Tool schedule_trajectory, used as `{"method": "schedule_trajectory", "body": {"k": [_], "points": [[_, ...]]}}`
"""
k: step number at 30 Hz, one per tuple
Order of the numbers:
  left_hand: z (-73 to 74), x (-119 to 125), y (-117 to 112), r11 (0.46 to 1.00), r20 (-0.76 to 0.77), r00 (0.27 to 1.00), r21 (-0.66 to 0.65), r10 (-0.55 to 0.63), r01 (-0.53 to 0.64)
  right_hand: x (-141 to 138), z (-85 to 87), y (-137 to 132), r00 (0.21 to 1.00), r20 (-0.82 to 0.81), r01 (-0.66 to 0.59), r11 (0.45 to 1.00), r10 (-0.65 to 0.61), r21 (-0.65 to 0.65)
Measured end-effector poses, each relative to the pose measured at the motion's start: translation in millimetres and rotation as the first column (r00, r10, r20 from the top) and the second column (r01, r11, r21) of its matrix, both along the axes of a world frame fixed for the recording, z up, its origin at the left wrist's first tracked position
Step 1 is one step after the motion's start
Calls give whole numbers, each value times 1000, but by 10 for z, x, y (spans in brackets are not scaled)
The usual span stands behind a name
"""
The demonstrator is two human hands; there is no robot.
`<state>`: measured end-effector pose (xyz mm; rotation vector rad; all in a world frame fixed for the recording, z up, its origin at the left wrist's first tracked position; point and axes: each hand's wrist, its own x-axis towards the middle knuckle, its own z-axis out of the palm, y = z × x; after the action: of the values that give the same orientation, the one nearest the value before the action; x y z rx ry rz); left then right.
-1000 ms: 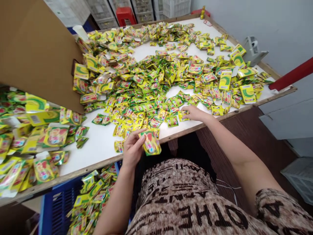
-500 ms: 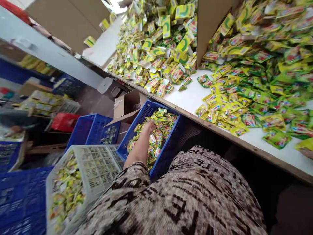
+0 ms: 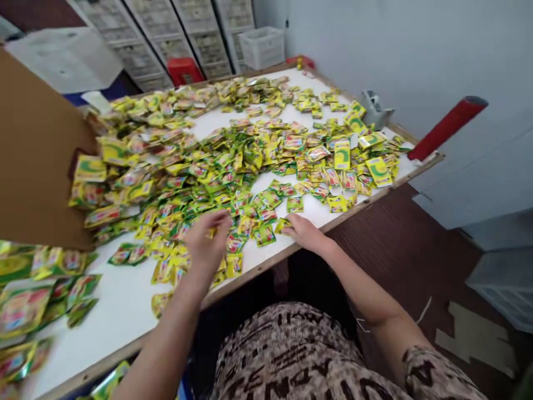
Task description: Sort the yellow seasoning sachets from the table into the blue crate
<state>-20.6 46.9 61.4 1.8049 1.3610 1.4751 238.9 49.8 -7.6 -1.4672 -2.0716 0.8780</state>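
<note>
Small yellow and green sachets [image 3: 225,166] lie in a wide heap on the white tabletop [image 3: 266,272]. My left hand [image 3: 206,239], a little smeared by motion, is over the near side of the heap. Its fingers are loosely bent and apart, with no held sachet visible. Close to the table's front edge, my right hand [image 3: 306,230] has its fingertips closed on one yellow-green sachet [image 3: 282,225]. Another green sachet [image 3: 265,235] lies just left of that one.
A cardboard divider [image 3: 41,155] stands at the left, with more sachets around its foot. Yellow boxes [image 3: 342,154] rest among the sachets at the right. A red tube [image 3: 447,128] sticks up from the right corner. Below the front edge, part of a crate with sachets [image 3: 110,383] shows.
The view has swung right, from the blue crate to the tabletop. My left hand has left the crate and is over the heap. My right hand now shows, with a sachet at its fingertips.
</note>
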Motion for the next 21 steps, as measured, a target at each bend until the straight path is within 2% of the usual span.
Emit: {"method": "schedule_trajectory", "body": {"k": [1,2,4,6,7,9,10,12,14,16,18,19,21], "points": [[-21,439,247,981,-211,962,49,-174,188,16,-9,-22,999,-39,8,1000,-8,19],[-30,880,485,929,-386,863,39,-326,368,28,-21,-37,997,-80,12,999,-9,32],[-22,1701,919,816,-657,594,-56,-464,576,43,-45,-47,988,-154,7,999,0,46],[-3,2353,1255,761,-810,345,-179,-474,624,47,-62,-40,981,-194,14,999,-5,43],[2,2597,1373,747,-847,227,-259,-480,613,48,-65,-35,979,-201,23,999,-15,35],[-4,2913,1508,737,-863,55,-394,-502,550,52,-62,-22,979,-200,34,999,-31,10],[-14,2986,1531,737,-860,3,-436,-511,516,55,-57,-15,979,-199,32,999,-32,0],[-37,2974,1523,750,-856,-45,-476,-516,460,68,-46,-3,976,-218,9,1000,-8,2],[-40,2762,1481,782,-864,-24,-468,-503,411,88,-38,-3,964,-265,-4,999,14,39],[-7,2377,1421,846,-887,82,-400,-454,354,113,-26,-23,942,-337,19,997,5,68],[47,1883,1312,919,-901,250,-286,-354,270,137,0,-57,889,-457,57,997,-28,49],[70,1629,1226,945,-895,324,-245,-306,216,145,24,-73,836,-545,77,997,-58,13],[81,1183,982,968,-875,414,-220,-252,124,140,101,-87,660,-734,155,985,-160,-75]]}}
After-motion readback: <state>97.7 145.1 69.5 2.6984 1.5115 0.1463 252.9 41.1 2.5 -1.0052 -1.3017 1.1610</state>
